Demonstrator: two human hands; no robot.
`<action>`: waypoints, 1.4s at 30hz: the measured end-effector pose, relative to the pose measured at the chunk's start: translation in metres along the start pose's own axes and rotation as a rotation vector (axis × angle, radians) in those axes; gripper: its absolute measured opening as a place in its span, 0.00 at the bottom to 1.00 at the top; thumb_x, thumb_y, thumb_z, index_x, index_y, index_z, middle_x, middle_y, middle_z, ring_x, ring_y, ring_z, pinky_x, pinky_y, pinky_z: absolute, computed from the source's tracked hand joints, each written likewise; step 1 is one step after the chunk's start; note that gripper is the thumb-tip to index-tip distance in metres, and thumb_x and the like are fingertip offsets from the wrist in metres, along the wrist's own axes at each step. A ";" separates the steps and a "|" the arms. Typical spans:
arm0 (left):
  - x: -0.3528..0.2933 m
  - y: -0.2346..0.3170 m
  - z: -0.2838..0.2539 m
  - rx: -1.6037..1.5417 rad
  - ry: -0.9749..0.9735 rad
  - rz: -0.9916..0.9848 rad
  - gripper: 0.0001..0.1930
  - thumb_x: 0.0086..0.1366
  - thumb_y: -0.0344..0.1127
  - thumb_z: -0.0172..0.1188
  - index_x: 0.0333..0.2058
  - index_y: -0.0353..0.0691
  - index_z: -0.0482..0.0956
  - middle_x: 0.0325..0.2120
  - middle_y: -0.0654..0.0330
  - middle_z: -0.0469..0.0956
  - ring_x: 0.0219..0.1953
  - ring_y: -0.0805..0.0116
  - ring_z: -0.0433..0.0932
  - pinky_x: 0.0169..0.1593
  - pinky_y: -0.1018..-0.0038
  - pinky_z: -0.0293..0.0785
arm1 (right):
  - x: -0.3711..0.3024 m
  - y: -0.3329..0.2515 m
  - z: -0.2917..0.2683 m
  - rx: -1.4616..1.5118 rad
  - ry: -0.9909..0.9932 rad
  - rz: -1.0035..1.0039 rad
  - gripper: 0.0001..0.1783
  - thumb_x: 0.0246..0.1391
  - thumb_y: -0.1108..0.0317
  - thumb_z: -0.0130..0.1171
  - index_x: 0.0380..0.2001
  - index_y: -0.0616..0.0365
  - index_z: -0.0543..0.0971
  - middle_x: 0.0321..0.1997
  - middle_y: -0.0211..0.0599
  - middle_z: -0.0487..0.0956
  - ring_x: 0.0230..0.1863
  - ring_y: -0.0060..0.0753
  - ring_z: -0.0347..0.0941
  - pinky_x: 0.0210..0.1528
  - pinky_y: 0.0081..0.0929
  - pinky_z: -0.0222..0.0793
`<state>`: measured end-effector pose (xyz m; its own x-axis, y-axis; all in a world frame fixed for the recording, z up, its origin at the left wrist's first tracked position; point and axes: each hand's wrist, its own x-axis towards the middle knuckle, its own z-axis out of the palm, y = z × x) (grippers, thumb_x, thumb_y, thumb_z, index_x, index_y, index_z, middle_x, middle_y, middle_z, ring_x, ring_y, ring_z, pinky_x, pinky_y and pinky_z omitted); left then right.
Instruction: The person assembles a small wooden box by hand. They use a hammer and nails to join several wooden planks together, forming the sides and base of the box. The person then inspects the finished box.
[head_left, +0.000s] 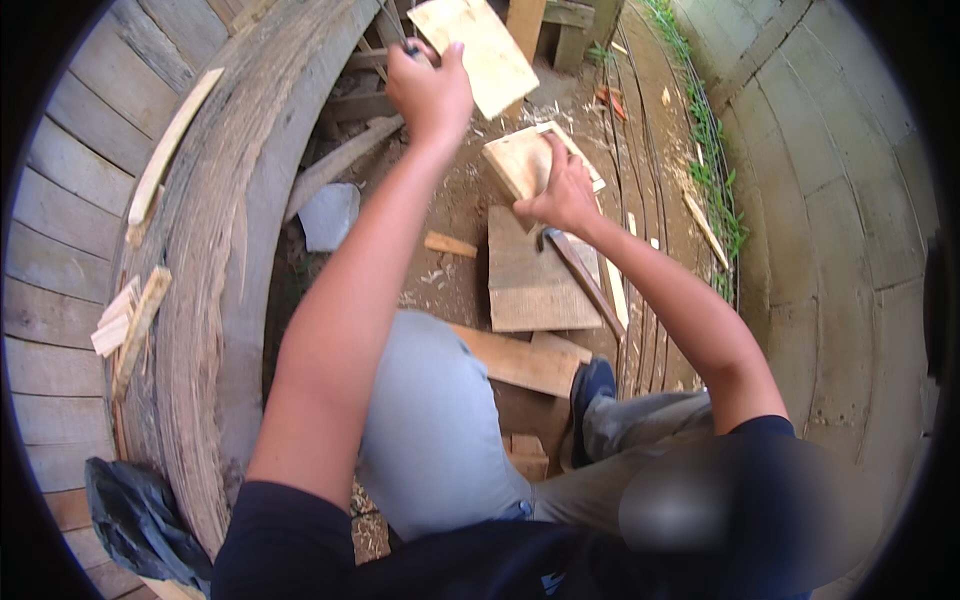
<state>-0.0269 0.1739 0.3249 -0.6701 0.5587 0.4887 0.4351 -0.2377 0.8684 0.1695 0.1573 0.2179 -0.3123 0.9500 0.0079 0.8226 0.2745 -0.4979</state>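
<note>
A small dark object [412, 49] is gripped in the left hand [430, 90] — a pale boxy wooden piece [513, 165] clasped by the right hand [566, 192].

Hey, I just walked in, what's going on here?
A person in grey trousers has both bare hands busy. The right hand holds a pale, box-like wooden piece. The left hand is curled around a small dark object, mostly hidden, next to a pale, rectangular wooden board. A hammer with a brown handle lies on a brownish, flat wooden slab, touched by neither hand.
</note>
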 end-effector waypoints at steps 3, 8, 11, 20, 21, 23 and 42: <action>0.003 -0.006 -0.002 0.008 -0.021 0.064 0.18 0.59 0.32 0.72 0.36 0.36 0.68 0.28 0.57 0.76 0.20 0.69 0.78 0.18 0.71 0.74 | -0.090 -0.016 0.008 0.068 -0.108 -0.157 0.69 0.28 0.53 0.81 0.73 0.48 0.50 0.55 0.63 0.68 0.58 0.64 0.67 0.63 0.52 0.66; -0.007 0.004 -0.001 -0.011 -0.174 -0.142 0.18 0.59 0.33 0.73 0.37 0.36 0.69 0.29 0.60 0.76 0.24 0.74 0.77 0.20 0.74 0.78 | -0.179 -0.001 0.038 -0.072 -0.294 -0.322 0.66 0.29 0.53 0.77 0.73 0.42 0.53 0.52 0.55 0.68 0.55 0.58 0.66 0.59 0.48 0.65; -0.024 0.032 -0.011 -0.009 -0.332 -0.297 0.18 0.60 0.35 0.72 0.36 0.36 0.69 0.30 0.62 0.77 0.27 0.75 0.77 0.24 0.76 0.77 | -0.192 0.025 0.060 -0.195 -0.203 -0.278 0.66 0.31 0.54 0.77 0.74 0.43 0.52 0.53 0.54 0.68 0.56 0.56 0.66 0.61 0.46 0.65; -0.023 0.014 -0.028 0.168 -0.466 -0.243 0.18 0.60 0.36 0.72 0.35 0.36 0.69 0.30 0.65 0.76 0.27 0.79 0.75 0.25 0.76 0.76 | -0.162 0.061 0.055 0.010 -0.043 -0.031 0.35 0.57 0.63 0.60 0.66 0.60 0.64 0.56 0.54 0.71 0.58 0.51 0.68 0.63 0.46 0.63; -0.021 0.012 -0.030 0.175 -0.464 -0.245 0.18 0.60 0.36 0.72 0.35 0.36 0.69 0.29 0.65 0.76 0.26 0.79 0.75 0.25 0.76 0.76 | -0.156 0.072 0.055 -0.044 0.068 0.020 0.30 0.58 0.66 0.57 0.63 0.59 0.65 0.56 0.54 0.71 0.58 0.52 0.68 0.63 0.46 0.63; -0.023 0.013 -0.023 0.158 -0.469 -0.258 0.18 0.61 0.36 0.72 0.35 0.36 0.69 0.29 0.66 0.75 0.26 0.79 0.74 0.25 0.76 0.76 | -0.152 0.115 0.053 -0.148 0.174 0.220 0.28 0.57 0.70 0.54 0.61 0.58 0.66 0.56 0.55 0.71 0.59 0.53 0.68 0.64 0.46 0.63; -0.027 0.009 -0.019 0.188 -0.547 -0.212 0.17 0.61 0.36 0.71 0.34 0.40 0.68 0.26 0.69 0.73 0.24 0.80 0.73 0.24 0.77 0.76 | -0.110 0.225 0.068 0.092 0.066 -0.018 0.20 0.56 0.70 0.65 0.53 0.55 0.82 0.48 0.50 0.81 0.50 0.50 0.79 0.56 0.41 0.74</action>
<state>-0.0161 0.1414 0.3212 -0.3698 0.9169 0.1500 0.4585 0.0397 0.8878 0.3569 0.1044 0.0457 -0.2924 0.9535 0.0735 0.7689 0.2801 -0.5747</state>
